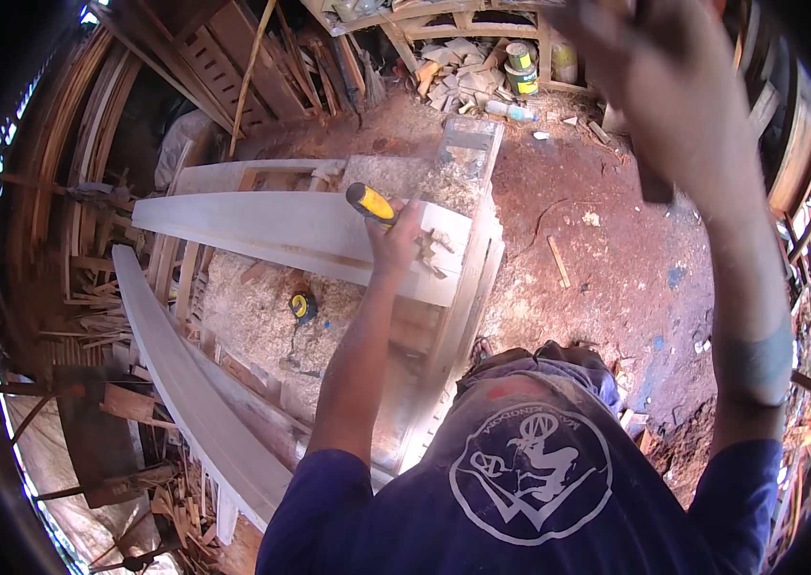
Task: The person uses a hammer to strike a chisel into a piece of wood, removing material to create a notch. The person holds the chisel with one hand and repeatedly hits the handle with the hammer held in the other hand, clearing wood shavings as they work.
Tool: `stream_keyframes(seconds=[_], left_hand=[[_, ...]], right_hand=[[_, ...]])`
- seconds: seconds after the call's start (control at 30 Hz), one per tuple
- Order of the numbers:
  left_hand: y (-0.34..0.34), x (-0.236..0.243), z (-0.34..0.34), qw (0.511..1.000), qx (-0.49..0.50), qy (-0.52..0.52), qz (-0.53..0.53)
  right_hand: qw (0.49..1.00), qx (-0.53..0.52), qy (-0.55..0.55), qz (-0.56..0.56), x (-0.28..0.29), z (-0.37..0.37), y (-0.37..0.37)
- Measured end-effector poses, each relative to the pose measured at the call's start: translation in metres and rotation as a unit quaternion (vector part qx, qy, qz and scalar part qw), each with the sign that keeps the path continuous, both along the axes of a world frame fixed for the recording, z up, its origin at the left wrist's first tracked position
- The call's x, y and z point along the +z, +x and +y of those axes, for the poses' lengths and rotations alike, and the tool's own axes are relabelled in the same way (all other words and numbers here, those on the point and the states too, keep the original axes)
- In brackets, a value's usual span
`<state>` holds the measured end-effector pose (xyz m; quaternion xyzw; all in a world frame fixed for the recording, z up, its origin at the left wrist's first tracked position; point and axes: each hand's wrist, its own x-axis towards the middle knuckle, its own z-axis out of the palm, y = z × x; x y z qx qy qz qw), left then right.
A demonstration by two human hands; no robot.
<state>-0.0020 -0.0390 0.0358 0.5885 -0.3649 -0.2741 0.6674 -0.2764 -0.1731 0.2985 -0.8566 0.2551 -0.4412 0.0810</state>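
Note:
My left hand (pixel 396 238) is closed around a chisel (pixel 371 203) with a yellow and black handle, low over the right end of a long pale wooden board (pixel 262 222). Curled wood chips (pixel 440 253) lie on the board just beside that hand. High at the upper right, my right hand (pixel 664 86) is raised well away from the board and smeared by motion. A dark, blunt-ended piece (pixel 654 182) sticks out below it; its kind is too blurred to make out. The chisel's blade is hidden by my left hand.
A yellow and black tape measure (pixel 303 307) lies on wood shavings (pixel 242 297) across the workbench. A second long board (pixel 190 402) slants at the left. Tins (pixel 521 72), a plastic bottle (pixel 511 111) and wood offcuts (pixel 463 77) are on the far floor. Planks (pixel 51 144) lean at the left.

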Motion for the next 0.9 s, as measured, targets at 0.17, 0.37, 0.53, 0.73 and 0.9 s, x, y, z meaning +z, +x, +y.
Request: stream_keyframes(seconds=[0.17, 0.37, 0.53, 0.73, 0.9], left_hand=[[0.002, -0.003, -0.003, 1.000, 0.001, -0.025, 0.001], [0.004, -0.016, 0.002, 0.999, -0.006, 0.007, -0.033], [0.003, -0.014, -0.002, 0.999, -0.031, -0.015, -0.021], [0.001, -0.007, 0.003, 0.999, 0.009, 0.016, -0.031], [-0.014, -0.003, 0.011, 0.997, 0.016, 0.080, 0.005]], right_hand=[[0.984, 0.157, 0.065, 0.051, -0.049, 0.034, 0.053], [0.982, 0.088, -0.030, 0.167, 0.001, 0.019, 0.045], [0.985, 0.117, -0.063, -0.110, 0.027, 0.029, 0.047], [0.923, 0.095, 0.215, 0.304, -0.096, 0.028, 0.035], [0.942, 0.027, 0.288, 0.169, -0.091, 0.019, 0.000]])
